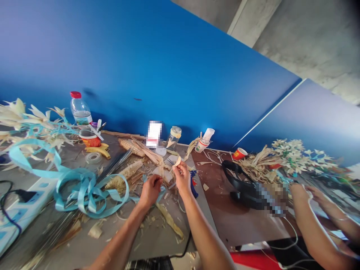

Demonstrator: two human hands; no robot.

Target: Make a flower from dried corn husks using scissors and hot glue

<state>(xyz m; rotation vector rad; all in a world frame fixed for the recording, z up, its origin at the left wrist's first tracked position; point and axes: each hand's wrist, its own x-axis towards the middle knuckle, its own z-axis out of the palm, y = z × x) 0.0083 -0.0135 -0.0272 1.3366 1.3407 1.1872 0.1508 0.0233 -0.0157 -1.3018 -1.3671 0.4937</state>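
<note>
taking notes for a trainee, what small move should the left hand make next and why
Perhaps bring the left hand over to steady the pale piece: the right hand alone pinches its lower end, and the left is close by, apart from it; whether that hand holds something is unclear.

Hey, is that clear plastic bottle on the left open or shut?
Shut: its red cap sits on top of the bottle, covering the mouth.
</note>
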